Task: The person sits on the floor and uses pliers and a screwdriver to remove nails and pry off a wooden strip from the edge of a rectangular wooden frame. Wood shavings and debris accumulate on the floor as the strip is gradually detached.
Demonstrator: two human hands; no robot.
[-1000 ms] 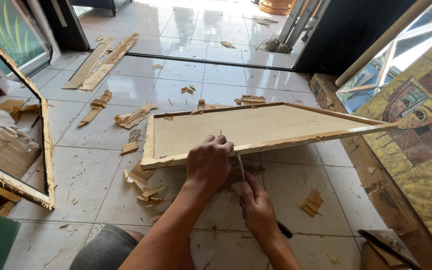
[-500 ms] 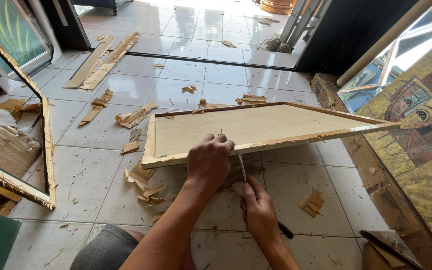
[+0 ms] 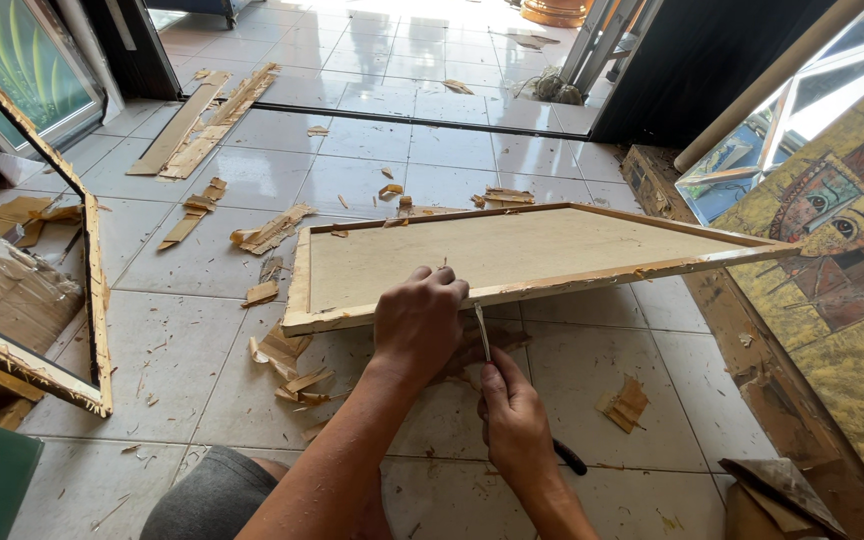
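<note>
A wooden picture frame with a pale backing board [image 3: 512,255] is held tilted above the tiled floor, back side up. My left hand [image 3: 418,322] grips its near rail from above, fingers curled over the edge. Just below and to the right, my right hand [image 3: 515,420] holds a thin metal tool with a dark handle [image 3: 482,330]; its blade points up and meets the underside of the near rail beside my left hand.
Wood strips and splinters [image 3: 282,355] litter the white tiles. A gilded frame [image 3: 92,300] leans at the left. Painted canvases [image 3: 832,270] stand along the right wall. Longer wooden laths [image 3: 202,125] lie further back near a dark doorway.
My right hand has shifted slightly with the tool along the near rail. The frame and my left hand stay in the same place.
</note>
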